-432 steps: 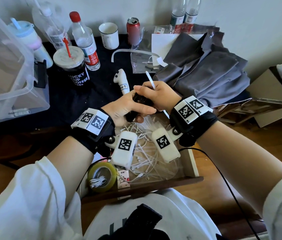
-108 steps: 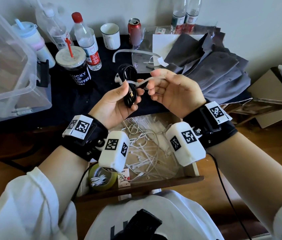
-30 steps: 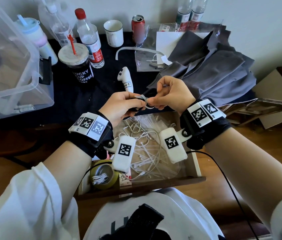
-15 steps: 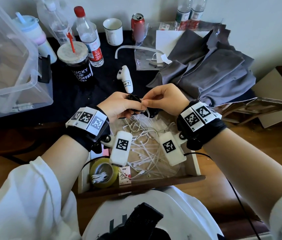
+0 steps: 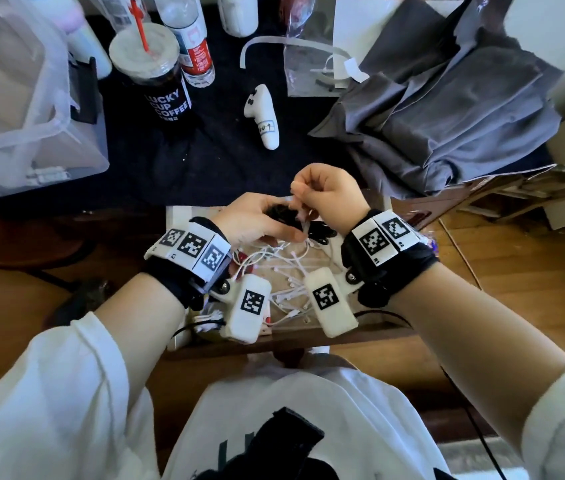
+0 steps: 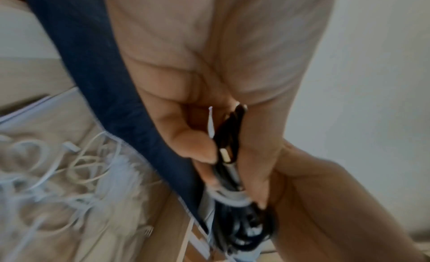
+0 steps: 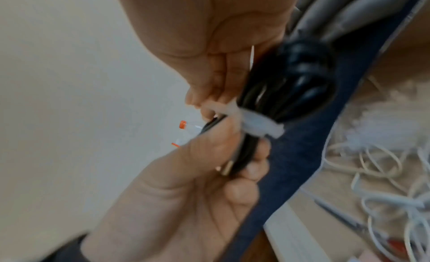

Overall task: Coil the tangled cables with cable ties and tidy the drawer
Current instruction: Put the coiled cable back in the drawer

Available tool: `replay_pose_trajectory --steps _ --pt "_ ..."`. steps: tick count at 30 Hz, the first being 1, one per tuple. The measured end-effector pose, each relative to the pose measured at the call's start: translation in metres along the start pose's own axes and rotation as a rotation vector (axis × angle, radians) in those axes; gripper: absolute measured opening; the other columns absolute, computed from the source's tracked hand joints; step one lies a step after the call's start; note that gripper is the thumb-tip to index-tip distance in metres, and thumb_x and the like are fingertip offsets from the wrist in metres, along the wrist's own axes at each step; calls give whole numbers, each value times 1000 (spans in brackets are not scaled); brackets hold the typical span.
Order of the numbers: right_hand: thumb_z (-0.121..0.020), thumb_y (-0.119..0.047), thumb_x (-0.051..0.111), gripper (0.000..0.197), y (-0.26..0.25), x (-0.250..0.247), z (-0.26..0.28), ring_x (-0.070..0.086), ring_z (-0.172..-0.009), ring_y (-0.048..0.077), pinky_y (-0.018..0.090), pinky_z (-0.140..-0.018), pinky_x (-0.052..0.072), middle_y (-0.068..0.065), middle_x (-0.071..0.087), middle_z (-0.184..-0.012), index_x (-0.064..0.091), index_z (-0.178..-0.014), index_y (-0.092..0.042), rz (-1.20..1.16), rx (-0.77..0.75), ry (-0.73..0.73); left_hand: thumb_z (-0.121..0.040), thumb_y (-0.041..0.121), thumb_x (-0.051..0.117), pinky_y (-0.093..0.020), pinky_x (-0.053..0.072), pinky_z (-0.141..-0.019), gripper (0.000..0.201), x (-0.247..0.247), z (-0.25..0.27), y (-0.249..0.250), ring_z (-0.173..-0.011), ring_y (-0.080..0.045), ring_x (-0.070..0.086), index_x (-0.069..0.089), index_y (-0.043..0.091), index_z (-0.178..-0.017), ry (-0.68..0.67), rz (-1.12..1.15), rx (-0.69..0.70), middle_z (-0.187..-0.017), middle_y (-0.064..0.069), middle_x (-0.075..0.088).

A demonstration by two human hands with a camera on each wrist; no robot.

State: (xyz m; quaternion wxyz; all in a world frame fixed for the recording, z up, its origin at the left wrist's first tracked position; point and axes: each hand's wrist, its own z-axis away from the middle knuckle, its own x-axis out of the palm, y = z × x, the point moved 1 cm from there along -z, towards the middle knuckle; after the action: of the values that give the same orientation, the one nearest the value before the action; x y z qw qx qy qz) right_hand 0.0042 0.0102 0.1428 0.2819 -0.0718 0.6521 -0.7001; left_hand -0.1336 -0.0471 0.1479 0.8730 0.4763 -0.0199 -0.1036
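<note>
1. Black cable bundle [image 7: 286, 85], coiled, is held over the open drawer [image 5: 177, 216] at its far edge. A translucent white cable tie [image 7: 253, 122] is looped round the middle of the bundle.
2. Left hand [image 5: 257, 220]: fingers and thumb are curled round the lower half of the coil, seen clearly in the right wrist view. Grip is closed on the cable, not spread.
3. Right hand [image 5: 329, 199]: the tail of the tie is pinched between thumb and fingertips [image 7: 209, 100], above the coil. The tie appears to be drawn snug; how far it is ratcheted cannot be told, both wrist views being blurred.
4. Risk A: if the tail is pulled at an angle to the tie head, the strap may be jammed or twisted, and the loop left slack. A slack loop would let the coil spring open once released.
5. Risk B: a metal connector end [image 7: 225, 169] is seen protruding below the tie, near the left fingers. If it is caught under the strap, it could be bent or the jacket nicked by over-tightening.
6. Risk C: loops at the free end of the coil are not restrained by the left hand; one could slip out while tension is applied.
7. Risk D: if the bundle is dropped, it would fall among the loose white cables [image 5: 274, 268] in the drawer, and re-tangling is judged likely.
8. Most of the task is judged outstanding: the white cables lie uncoiled.
</note>
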Motion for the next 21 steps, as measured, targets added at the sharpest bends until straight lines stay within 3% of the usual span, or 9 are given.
replay_pose_trajectory --steps 3,7,11,13,16,18,21 --pt "-92 -4 51 27 20 12 2 54 -41 4 15 -44 41 2 58 -53 51 -68 -14 -188 129 -57 -68 6 80 -37 51 -71 27 -2 -3 -22 -73 -17 61 69 22 -87 -10 -73 -25 -81 -2 63" --pt "-92 -8 54 24 55 28 2 59 -45 2 16 -48 42 -7 63 -48 54 -69 -15 -222 314 -134 -75 -1 73 -20 44 -54 21 -21 -3 -71 -61 -10 55 68 14 -89 -29 -132 -230 -76 -2 63" --pt "-94 -12 51 21 97 26 5 57 -41 -1 12 -42 38 -9 63 -47 53 -73 -15 -220 508 -76 -75 5 75 -19 41 -44 15 -48 1 -136 -50 -13 48 64 14 -76 224 -190 -420 -65 -5 58" --pt "-95 -11 49 20 118 26 15 56 -39 0 11 -39 37 -7 63 -46 53 -75 -15 -263 634 -44 -75 6 75 -23 42 -49 18 -54 3 -166 -53 -19 49 63 19 -70 309 -238 -486 -65 -6 58" --pt "-94 -7 48 19 143 30 28 54 -36 4 12 -34 35 -3 62 -45 52 -76 -12 -351 766 35 -76 7 71 -30 48 -62 15 -56 -2 -197 -64 -27 56 66 19 -69 331 -278 -521 -74 -9 64" --pt "-95 -7 48 19 154 33 35 54 -35 5 12 -33 33 -1 61 -44 53 -76 -10 -390 815 75 -79 11 68 -36 51 -76 10 -54 -6 -208 -87 -33 64 72 12 -89 291 -326 -562 -96 -13 69" --pt "-95 -8 47 20 163 36 44 55 -36 5 12 -33 35 -2 62 -45 54 -77 -10 -398 861 107 -84 18 66 -38 49 -95 37 -52 -9 -221 -111 -32 59 62 11 -120 283 -450 -648 -122 -13 62"
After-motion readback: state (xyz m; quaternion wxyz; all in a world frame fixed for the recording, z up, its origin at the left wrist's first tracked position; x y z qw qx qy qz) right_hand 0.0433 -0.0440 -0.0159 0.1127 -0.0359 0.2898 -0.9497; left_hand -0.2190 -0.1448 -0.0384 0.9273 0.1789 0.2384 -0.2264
